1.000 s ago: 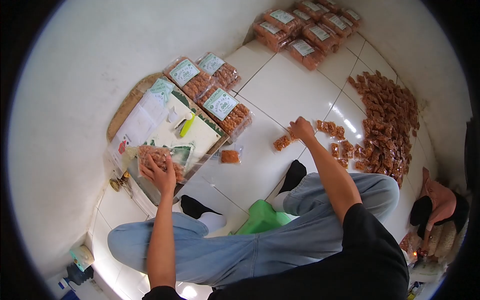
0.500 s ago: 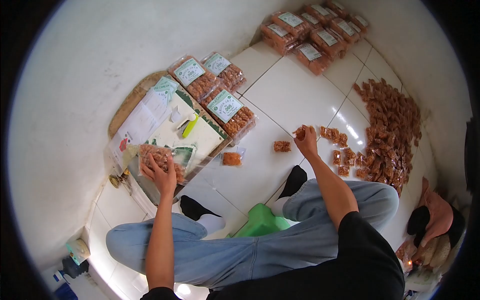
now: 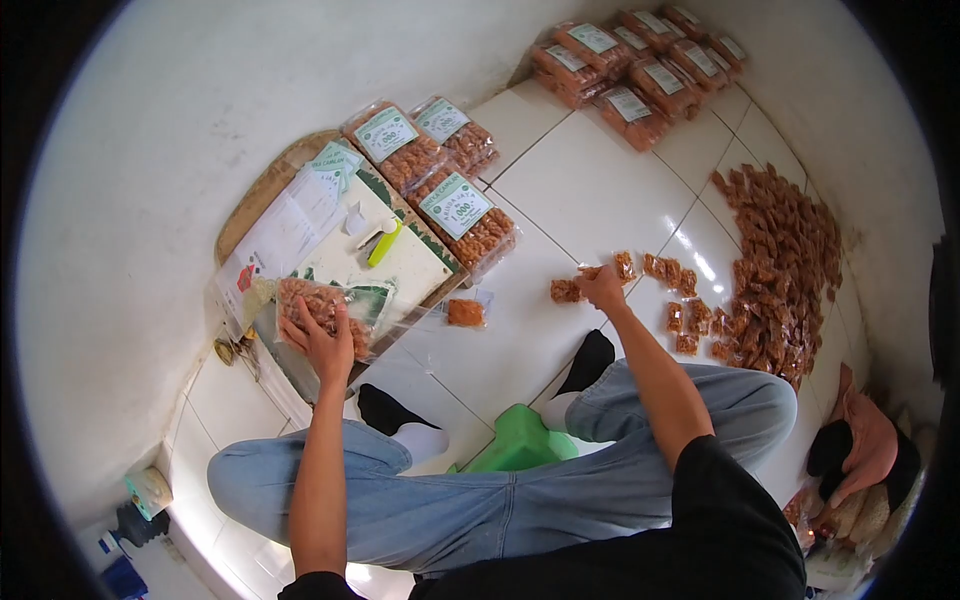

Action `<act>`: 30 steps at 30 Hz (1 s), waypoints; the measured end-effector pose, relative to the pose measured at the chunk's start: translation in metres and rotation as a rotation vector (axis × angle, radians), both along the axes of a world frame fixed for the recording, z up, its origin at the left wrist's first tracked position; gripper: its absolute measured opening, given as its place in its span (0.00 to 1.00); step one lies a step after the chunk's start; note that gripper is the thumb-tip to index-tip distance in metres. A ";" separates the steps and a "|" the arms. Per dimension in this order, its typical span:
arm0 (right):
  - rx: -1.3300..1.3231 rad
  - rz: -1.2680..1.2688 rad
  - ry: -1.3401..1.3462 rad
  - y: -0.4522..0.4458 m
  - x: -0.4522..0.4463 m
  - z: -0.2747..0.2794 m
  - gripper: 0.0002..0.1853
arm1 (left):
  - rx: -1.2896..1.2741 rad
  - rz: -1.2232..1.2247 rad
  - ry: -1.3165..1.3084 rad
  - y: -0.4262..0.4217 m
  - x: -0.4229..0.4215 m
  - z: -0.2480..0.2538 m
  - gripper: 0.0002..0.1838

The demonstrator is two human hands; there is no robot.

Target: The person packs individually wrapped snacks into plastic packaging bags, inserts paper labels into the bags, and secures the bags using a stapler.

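My left hand (image 3: 322, 340) is closed around a clear plastic bag of brown snacks (image 3: 312, 300), resting over the near left part of the low board. Out on the floor tiles, my right hand (image 3: 604, 290) has its fingers pinched at a small snack packet (image 3: 565, 291); the fingers partly hide what they grip. Just beyond that hand lies another small packet (image 3: 624, 265). A single orange-brown packet (image 3: 465, 312) lies on a clear wrapper between my two hands. Several more small packets (image 3: 672, 272) are spread to the right of my right hand.
A large heap of small packets (image 3: 780, 270) covers the right floor. Labelled snack bags (image 3: 455, 210) stand along the board (image 3: 420, 262), with a green-handled stapler (image 3: 384, 243) and paper labels (image 3: 330, 170). More filled bags (image 3: 665, 85) are stacked by the back wall. A green stool (image 3: 520, 440) is between my legs.
My right hand has moved slightly left and down, toward the single packet on the tiles. A packet beyond it now shows in full. My left hand stays on the bag.
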State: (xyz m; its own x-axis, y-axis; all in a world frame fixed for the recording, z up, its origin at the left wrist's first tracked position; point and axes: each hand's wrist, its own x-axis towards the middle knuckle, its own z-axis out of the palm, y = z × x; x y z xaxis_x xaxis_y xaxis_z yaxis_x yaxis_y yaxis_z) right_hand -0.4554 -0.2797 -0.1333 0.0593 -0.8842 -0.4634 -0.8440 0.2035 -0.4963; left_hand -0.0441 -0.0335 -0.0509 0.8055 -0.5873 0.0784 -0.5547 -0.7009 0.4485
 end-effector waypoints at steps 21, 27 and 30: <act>-0.335 0.117 -0.201 0.006 0.024 0.015 0.28 | 0.007 0.000 0.022 -0.001 -0.003 0.005 0.48; 0.519 -0.580 -0.528 -0.004 0.014 -0.008 0.21 | -0.012 -0.015 -0.008 0.001 -0.001 0.001 0.47; 0.636 -0.764 -0.603 0.004 0.023 -0.030 0.16 | -0.028 -0.038 -0.062 -0.002 0.000 0.000 0.47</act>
